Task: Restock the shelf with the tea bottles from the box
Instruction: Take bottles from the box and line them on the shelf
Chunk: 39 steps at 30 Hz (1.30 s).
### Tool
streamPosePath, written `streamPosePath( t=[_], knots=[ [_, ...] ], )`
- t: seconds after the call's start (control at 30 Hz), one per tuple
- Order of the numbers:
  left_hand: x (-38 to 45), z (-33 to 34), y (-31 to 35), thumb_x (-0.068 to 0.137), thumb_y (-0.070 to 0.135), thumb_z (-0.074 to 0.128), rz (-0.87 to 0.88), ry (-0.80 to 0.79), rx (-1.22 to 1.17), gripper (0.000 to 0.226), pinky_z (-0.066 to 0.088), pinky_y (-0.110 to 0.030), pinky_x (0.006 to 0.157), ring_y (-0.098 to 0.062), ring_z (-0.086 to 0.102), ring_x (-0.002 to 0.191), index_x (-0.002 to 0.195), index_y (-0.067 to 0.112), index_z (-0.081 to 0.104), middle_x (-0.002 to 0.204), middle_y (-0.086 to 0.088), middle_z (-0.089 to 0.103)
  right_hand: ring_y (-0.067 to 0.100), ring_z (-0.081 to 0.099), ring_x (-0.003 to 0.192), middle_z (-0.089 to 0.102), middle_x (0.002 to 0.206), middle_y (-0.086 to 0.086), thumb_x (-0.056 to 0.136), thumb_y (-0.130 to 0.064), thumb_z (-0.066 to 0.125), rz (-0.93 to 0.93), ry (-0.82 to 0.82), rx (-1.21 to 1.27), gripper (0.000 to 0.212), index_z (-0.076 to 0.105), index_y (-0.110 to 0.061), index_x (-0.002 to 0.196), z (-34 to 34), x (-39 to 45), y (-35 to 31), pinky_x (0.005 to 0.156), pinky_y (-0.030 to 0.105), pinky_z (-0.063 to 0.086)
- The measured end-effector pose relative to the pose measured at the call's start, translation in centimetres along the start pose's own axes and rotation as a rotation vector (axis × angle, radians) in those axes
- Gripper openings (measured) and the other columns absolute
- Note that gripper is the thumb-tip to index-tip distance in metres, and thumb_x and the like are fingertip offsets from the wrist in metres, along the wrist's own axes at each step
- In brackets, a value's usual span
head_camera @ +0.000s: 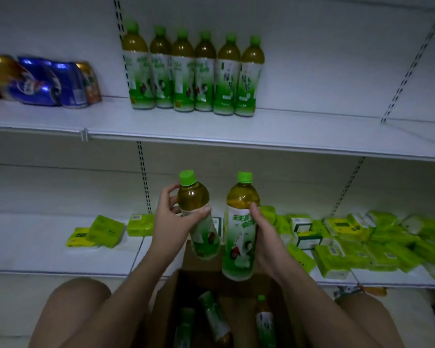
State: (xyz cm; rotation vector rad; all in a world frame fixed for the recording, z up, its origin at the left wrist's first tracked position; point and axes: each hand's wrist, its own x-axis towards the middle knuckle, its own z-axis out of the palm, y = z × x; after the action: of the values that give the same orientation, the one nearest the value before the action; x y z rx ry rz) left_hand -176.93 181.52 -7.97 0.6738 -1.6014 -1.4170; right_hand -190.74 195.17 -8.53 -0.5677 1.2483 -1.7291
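The upper shelf (312, 131) carries a row of six green tea bottles (194, 71), with bare board to the right of the row. Below, the cardboard box (168, 297) sits between the person's knees with three more bottles (214, 317) lying inside. The left hand (171, 229) is wrapped around one bottle (199, 214), tilted slightly left; the right hand (266, 237) grips a second bottle (240, 227), nearly upright. Both caps point up toward the shelf, which lies above and ahead. The right hand is nearer the open space, so it looks likeliest to place first.
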Motion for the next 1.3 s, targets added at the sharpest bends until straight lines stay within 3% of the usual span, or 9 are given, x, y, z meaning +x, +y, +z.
streamPosePath(
  t=[0.07, 0.13, 0.3, 0.4, 0.57, 0.73, 0.93, 1.07, 1.3],
  knots=[
    [1.6, -1.1, 2.6, 0.063, 0.011, 0.087, 0.059, -0.022, 0.002, 0.068, 0.057, -0.029, 0.083, -0.013, 0.067, 0.101, 0.111, 0.043, 0.051, 0.114, 0.001, 0.066, 0.022, 0.075, 0.090, 0.076, 0.104, 0.010, 0.087, -0.048, 0.049, -0.048, -0.037, -0.010, 0.052, 0.061, -0.015, 0.124, 1.3, 0.2, -2.9, 0.068, 0.031, 0.058],
    [3.1, -2.1, 5.5, 0.063, 0.011, 0.087, 0.120, -0.040, 0.026, 0.068, 0.055, -0.032, 0.089, -0.015, 0.066, 0.105, 0.109, 0.045, 0.051, 0.116, 0.001, 0.066, 0.014, 0.075, 0.083, 0.078, 0.096, 0.003, 0.088, -0.048, 0.047, -0.103, -0.068, -0.033, 0.042, 0.065, -0.021, 0.115, 2.7, 0.5, -5.7, 0.069, 0.030, 0.054],
    [6.8, -4.0, 13.1, 0.056, 0.030, 0.089, 0.254, -0.035, 0.069, 0.068, 0.056, -0.029, 0.083, -0.018, 0.067, 0.102, 0.108, 0.051, 0.051, 0.118, -0.005, 0.065, 0.013, 0.074, 0.077, 0.078, 0.089, 0.001, 0.090, -0.049, 0.045, -0.213, -0.121, -0.095, 0.038, 0.069, -0.023, 0.103, 6.0, 1.7, -12.4, 0.071, 0.031, 0.052],
    [8.4, -4.5, 16.8, 0.067, 0.020, 0.084, 0.294, -0.008, 0.016, 0.067, 0.057, -0.023, 0.078, -0.009, 0.067, 0.099, 0.121, 0.037, 0.048, 0.116, 0.004, 0.065, 0.010, 0.074, 0.079, 0.078, 0.092, -0.002, 0.095, -0.050, 0.041, -0.302, -0.135, -0.150, 0.037, 0.067, -0.026, 0.109, 7.9, 2.4, -15.9, 0.071, 0.029, 0.053],
    [11.3, -4.6, 20.4, 0.071, 0.017, 0.082, 0.290, 0.017, -0.057, 0.071, 0.057, -0.040, 0.088, -0.016, 0.068, 0.102, 0.129, 0.029, 0.044, 0.113, 0.000, 0.068, 0.013, 0.074, 0.091, 0.076, 0.104, 0.000, 0.095, -0.056, 0.038, -0.414, -0.143, -0.231, 0.043, 0.065, -0.028, 0.113, 9.9, 3.6, -19.5, 0.073, 0.030, 0.057],
    [14.1, -3.9, 21.5, 0.072, 0.014, 0.081, 0.247, 0.007, -0.108, 0.073, 0.057, -0.040, 0.085, -0.020, 0.069, 0.100, 0.133, 0.027, 0.042, 0.110, -0.005, 0.069, 0.026, 0.069, 0.109, 0.071, 0.119, 0.005, 0.079, -0.071, 0.054, -0.509, -0.050, -0.226, 0.067, 0.057, -0.025, 0.128, 11.2, 5.8, -21.0, 0.095, 0.050, 0.052],
    [16.7, -2.9, 20.0, 0.074, 0.009, 0.078, 0.235, 0.008, -0.067, 0.071, 0.050, -0.024, 0.070, -0.017, 0.062, 0.104, 0.132, 0.030, 0.042, 0.112, 0.001, 0.063, 0.024, 0.067, 0.110, 0.070, 0.118, 0.002, 0.072, -0.073, 0.059, -0.551, 0.075, -0.221, 0.066, 0.056, -0.028, 0.120, 11.6, 9.3, -20.9, 0.096, 0.054, 0.052],
    [18.4, -2.5, 18.3, 0.078, 0.013, 0.076, 0.246, 0.014, -0.077, 0.068, 0.053, -0.028, 0.079, -0.019, 0.059, 0.111, 0.134, 0.034, 0.042, 0.125, -0.002, 0.060, 0.023, 0.063, 0.117, 0.064, 0.130, 0.000, 0.054, -0.084, 0.064, -0.518, 0.121, -0.215, 0.100, 0.047, -0.031, 0.137, 11.1, 11.5, -19.8, 0.100, 0.053, 0.049],
    [20.2, -1.5, 16.7, 0.081, 0.029, 0.072, 0.255, -0.099, -0.048, 0.076, 0.048, -0.042, 0.098, -0.023, 0.051, 0.128, 0.143, 0.044, 0.031, 0.148, -0.003, 0.043, 0.023, 0.058, 0.124, 0.057, 0.140, -0.001, 0.049, -0.084, 0.068, -0.504, 0.087, -0.211, 0.115, 0.035, -0.032, 0.147, 10.0, 14.1, -19.7, 0.104, 0.053, 0.045]
  ],
)
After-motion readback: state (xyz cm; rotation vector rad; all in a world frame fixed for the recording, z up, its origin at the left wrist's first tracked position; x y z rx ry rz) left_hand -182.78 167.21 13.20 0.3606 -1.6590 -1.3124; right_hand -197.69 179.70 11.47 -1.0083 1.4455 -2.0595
